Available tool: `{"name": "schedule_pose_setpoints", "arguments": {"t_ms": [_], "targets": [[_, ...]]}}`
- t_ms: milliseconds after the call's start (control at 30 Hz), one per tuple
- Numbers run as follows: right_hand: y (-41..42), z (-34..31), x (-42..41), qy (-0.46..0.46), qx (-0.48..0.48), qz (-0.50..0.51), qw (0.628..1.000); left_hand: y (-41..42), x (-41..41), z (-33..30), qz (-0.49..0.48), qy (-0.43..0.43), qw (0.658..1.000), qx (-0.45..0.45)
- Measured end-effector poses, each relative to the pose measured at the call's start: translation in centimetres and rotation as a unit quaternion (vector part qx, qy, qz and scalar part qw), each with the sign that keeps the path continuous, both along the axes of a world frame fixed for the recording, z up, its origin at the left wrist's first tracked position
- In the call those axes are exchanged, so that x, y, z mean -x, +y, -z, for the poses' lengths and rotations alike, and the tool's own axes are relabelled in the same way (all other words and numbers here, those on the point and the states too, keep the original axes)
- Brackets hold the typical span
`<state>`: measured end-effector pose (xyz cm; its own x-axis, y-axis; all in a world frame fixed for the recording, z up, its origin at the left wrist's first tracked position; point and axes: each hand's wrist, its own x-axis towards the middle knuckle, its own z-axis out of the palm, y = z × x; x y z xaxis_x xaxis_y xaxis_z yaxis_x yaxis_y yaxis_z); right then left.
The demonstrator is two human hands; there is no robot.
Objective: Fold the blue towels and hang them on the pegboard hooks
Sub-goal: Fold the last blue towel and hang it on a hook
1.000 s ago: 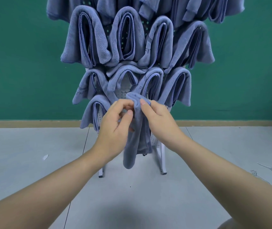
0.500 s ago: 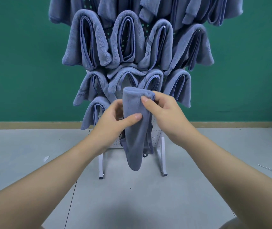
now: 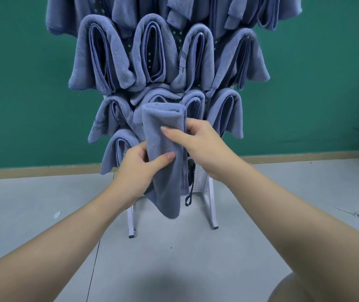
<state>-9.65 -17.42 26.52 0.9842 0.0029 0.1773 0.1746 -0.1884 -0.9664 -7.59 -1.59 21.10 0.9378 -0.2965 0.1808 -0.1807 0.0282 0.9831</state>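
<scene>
Now both hands, left hand (image 3: 138,168) and right hand (image 3: 198,147), grip the folded towel (image 3: 165,153) hanging between them.

Two bare forearms, no sleeves, watch or rings in sight; left hand (image 3: 136,168) and right hand (image 3: 202,147) with short, unpainted nails.

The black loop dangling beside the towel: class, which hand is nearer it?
Right. The right hand grips the folded towel just above the black loop; the left hand is across the towel.

Single head view, looking forward and down, close to pegboard (image 3: 198,177) and floor (image 3: 174,258).
</scene>
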Motion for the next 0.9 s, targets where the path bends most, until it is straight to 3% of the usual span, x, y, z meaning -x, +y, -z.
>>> {"name": "schedule_pose_setpoints", "arguments": {"t_ms": [367, 900], "targets": [[1.6, -2.7, -1.6, -0.029, -0.177, 0.0, 0.984, -0.6, 0.7, 0.2, -0.025, 0.029, 0.999, 0.022], [-1.6, -5.4, -3.2, -0.031, -0.33, 0.041, 0.943, -1.1, 2.0, 2.7, -0.003, 0.098, 0.995, -0.02]]}}
